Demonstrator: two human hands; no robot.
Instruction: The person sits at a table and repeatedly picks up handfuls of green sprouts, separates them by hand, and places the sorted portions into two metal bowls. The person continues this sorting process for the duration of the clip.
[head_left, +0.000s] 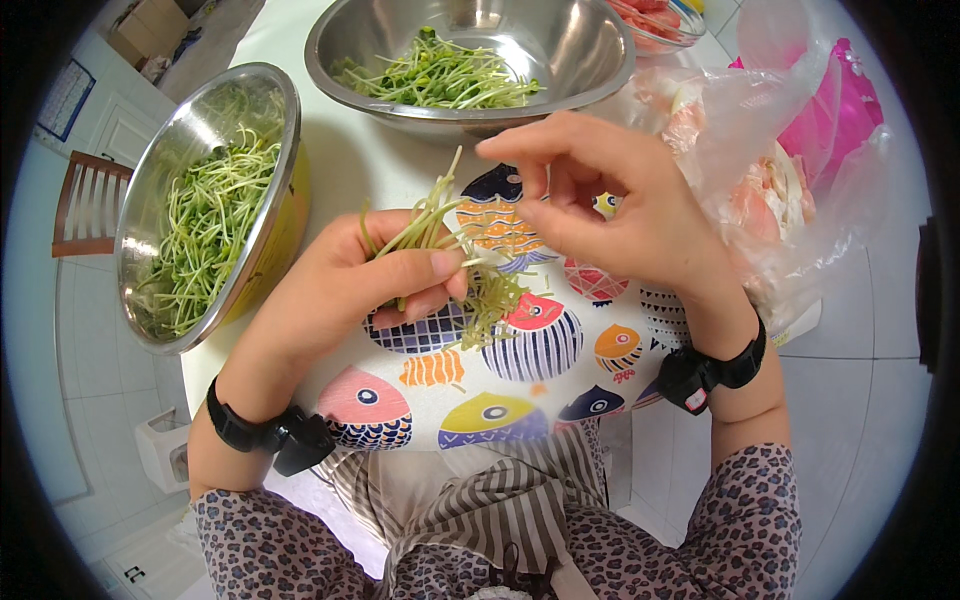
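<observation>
My left hand (390, 270) grips a small bunch of pale green sprouts (427, 217) between thumb and fingers, stems pointing up and right. To its right my right hand (607, 195) is raised, thumb and index finger apart, with nothing plainly held. Below and between the hands, a loose heap of short sprout bits (491, 304) lies on a fish-patterned board or mat (450, 375). A steel bowl (322, 75) with leafy sprouts (450, 75) stands beyond the hands. At the left, a tilted-looking steel bowl (292, 150) holds many more sprouts (214, 225).
Clear plastic bags (757, 127) with pinkish-white contents lie at the right, beside a bright pink bag (840, 120). A clear dish (679, 37) of reddish food stands at the back right. A wooden chair (90, 202) is beyond the table at the left.
</observation>
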